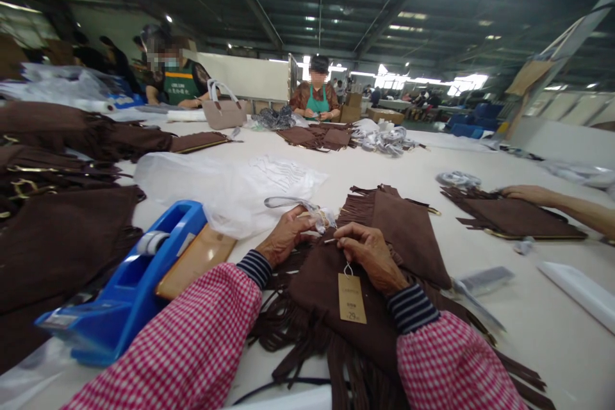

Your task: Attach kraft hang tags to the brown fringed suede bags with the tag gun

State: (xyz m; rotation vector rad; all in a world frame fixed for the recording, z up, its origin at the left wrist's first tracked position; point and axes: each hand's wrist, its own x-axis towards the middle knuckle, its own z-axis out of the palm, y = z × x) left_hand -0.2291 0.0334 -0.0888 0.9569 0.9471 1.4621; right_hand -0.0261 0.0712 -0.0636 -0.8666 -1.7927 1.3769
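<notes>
A brown fringed bag (317, 278) lies on the white table in front of me. My left hand (288, 234) is closed at the bag's top edge, around a small piece in clear plastic wrap (323, 216). With thumb and fingers pinched, my right hand (369, 253) grips a thin white tag string (330, 241). From the string's loop a tan price tag (352, 298) hangs over the bag. Another brown fringed bag (408, 230) lies just behind, partly under the first.
Left of my arm stand a blue tape dispenser (120, 295) and a gold phone (196, 259). Brown bags (57, 237) are heaped at far left. A clear plastic bag (230, 186) lies ahead. At right, another person's hand (528, 194) touches a brown bag (519, 216). Two people work across the table.
</notes>
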